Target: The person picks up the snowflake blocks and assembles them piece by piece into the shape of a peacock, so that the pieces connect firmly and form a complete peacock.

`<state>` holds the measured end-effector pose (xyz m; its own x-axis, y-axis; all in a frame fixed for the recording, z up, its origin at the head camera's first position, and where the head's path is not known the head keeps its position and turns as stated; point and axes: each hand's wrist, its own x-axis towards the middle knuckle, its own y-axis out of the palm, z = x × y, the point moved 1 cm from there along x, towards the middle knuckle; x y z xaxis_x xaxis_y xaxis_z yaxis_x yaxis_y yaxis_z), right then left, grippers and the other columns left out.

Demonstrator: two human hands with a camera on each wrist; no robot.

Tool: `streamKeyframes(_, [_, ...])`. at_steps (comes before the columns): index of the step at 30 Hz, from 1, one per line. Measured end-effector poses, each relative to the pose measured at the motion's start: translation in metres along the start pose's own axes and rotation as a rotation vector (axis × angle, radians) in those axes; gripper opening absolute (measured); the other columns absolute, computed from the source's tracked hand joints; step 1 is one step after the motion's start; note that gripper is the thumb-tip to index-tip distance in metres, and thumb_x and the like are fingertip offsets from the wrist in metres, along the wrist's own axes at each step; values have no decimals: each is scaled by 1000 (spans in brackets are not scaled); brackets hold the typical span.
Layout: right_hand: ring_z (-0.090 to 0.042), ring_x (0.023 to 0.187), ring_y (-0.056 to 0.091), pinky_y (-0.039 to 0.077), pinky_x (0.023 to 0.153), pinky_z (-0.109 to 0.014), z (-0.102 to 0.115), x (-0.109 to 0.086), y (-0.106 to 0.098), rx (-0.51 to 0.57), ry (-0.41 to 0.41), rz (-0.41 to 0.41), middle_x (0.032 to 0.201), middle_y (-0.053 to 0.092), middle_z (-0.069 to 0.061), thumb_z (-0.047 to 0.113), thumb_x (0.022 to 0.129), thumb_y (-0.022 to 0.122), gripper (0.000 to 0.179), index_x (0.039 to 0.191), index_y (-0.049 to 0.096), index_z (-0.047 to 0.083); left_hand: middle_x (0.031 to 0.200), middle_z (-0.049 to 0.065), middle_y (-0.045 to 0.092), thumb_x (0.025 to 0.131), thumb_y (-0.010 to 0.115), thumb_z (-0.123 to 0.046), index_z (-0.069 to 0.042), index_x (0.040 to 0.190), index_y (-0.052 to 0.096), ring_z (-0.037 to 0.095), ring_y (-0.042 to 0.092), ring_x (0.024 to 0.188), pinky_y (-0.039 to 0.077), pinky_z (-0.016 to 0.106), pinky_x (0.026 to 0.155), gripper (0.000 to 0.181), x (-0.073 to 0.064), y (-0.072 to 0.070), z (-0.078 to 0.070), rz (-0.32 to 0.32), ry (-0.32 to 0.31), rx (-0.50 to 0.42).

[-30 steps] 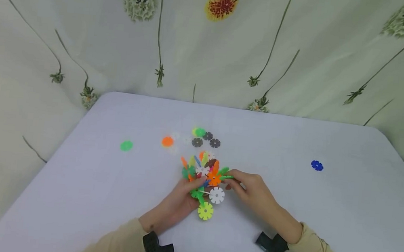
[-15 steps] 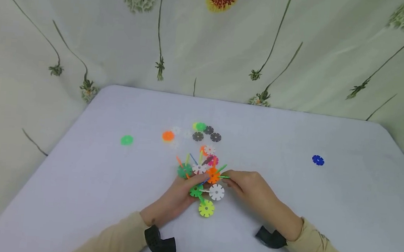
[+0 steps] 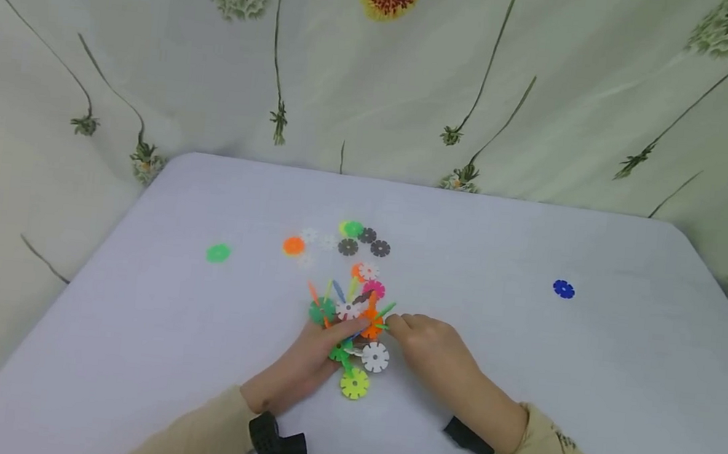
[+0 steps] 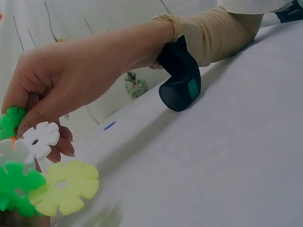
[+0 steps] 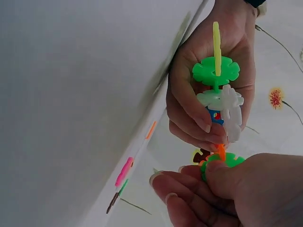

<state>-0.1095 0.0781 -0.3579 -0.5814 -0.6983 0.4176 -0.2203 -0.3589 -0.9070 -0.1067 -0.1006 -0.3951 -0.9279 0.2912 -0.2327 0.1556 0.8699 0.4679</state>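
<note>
My left hand [image 3: 305,360] grips a cluster of flower-shaped interlocking discs, its thumb lying over the top. Slotted together in it are a white disc [image 3: 375,357], a yellow disc [image 3: 355,384], an orange disc [image 3: 373,324], a teal disc [image 3: 321,311] and several more. On the cluster's right side, my right hand [image 3: 440,355] pinches a green disc [image 5: 232,160] between thumb and fingers, against the orange one. In the left wrist view that green disc [image 4: 10,124] shows beside the right thumb. Part of the cluster is hidden behind the left fingers.
Loose discs lie on the white table [image 3: 193,357] beyond the hands: grey discs [image 3: 348,247], an orange disc [image 3: 293,246], and faint white ones. A green disc [image 3: 218,253] lies far left, a blue disc [image 3: 563,289] far right. A flower-print cloth [image 3: 326,70] hangs behind.
The head view has shifted slightly. My right hand has turned over a little and its knuckles have come closer to the cluster, while it keeps its pinch on the green disc.
</note>
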Motion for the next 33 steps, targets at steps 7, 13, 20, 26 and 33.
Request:
streamKeyframes(7, [-8, 64, 61, 50, 60, -22, -21, 17, -12, 204, 186, 79, 77, 68, 1, 7, 79, 75, 11, 89, 70, 8, 140, 5, 40, 92, 62, -19, -20, 143, 31, 23, 43, 120, 37, 35, 99, 59, 1, -5, -6, 61, 7, -66])
streamKeyframes(13, [-16, 69, 58, 48, 61, -31, -71, 53, -7, 347, 475, 243, 86, 66, -4, 15, 89, 66, 16, 102, 68, 6, 136, 9, 41, 94, 57, -7, -21, 142, 32, 26, 43, 118, 36, 41, 100, 56, 5, -10, -6, 87, 23, -203])
streamKeyframes(20, [-25, 93, 54, 46, 82, -37, -95, 90, 40, 329, 554, 382, 107, 52, -13, 25, 89, 65, 36, 115, 58, 1, 144, 14, 34, 88, 54, 9, -14, 146, 24, 32, 42, 122, 36, 43, 99, 69, 10, -13, 2, 152, 30, -182])
streamKeyframes(26, [-20, 78, 52, 46, 70, -30, -97, 85, 43, 424, 491, 345, 87, 57, -5, 12, 85, 69, 18, 96, 57, 4, 146, 15, 30, 85, 51, 16, -16, 149, 18, 30, 40, 125, 36, 40, 100, 78, 10, -16, -1, 103, 42, -160])
streamKeyframes(33, [-18, 66, 62, 53, 60, -28, -72, 28, 13, 774, 453, 142, 78, 65, -7, -2, 88, 62, 7, 94, 61, -2, 144, 17, 30, 87, 51, 13, -14, 147, 19, 31, 47, 116, 39, 43, 97, 73, 7, -16, -7, 66, 0, -131])
